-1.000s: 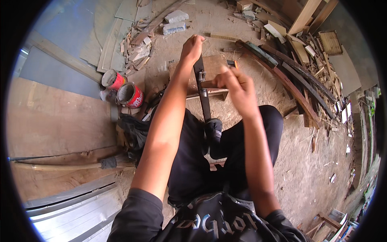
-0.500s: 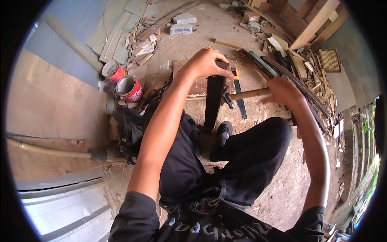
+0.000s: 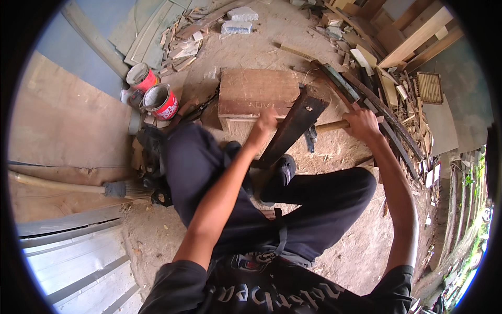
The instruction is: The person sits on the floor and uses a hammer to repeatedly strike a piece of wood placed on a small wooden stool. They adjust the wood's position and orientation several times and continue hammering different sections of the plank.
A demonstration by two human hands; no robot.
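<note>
A dark wooden beam [image 3: 293, 125] stands tilted in front of me, its upper end leaning right and its lower end by my shoes. My left hand [image 3: 265, 124] is close against the beam's left side, blurred, so I cannot tell whether its fingers grip anything. The fingers of my right hand [image 3: 362, 124] are wrapped round the wooden handle of a hammer [image 3: 332, 126], right of the beam. The hammer's head is mostly hidden beside the beam. Behind the beam sits a low wooden box [image 3: 259, 88] with a worn brown top.
Two red paint cans [image 3: 161, 102] stand at the left, near a broom [image 3: 112, 189]. Along the right lie long dark timbers [image 3: 384, 112] and a heap of wood scraps. Pale concrete blocks [image 3: 236, 27] rest on the floor at the back.
My left hand has left the beam's top and dropped to its left side. The beam's upper end has tipped right, uncovering the box. My right hand still holds the hammer.
</note>
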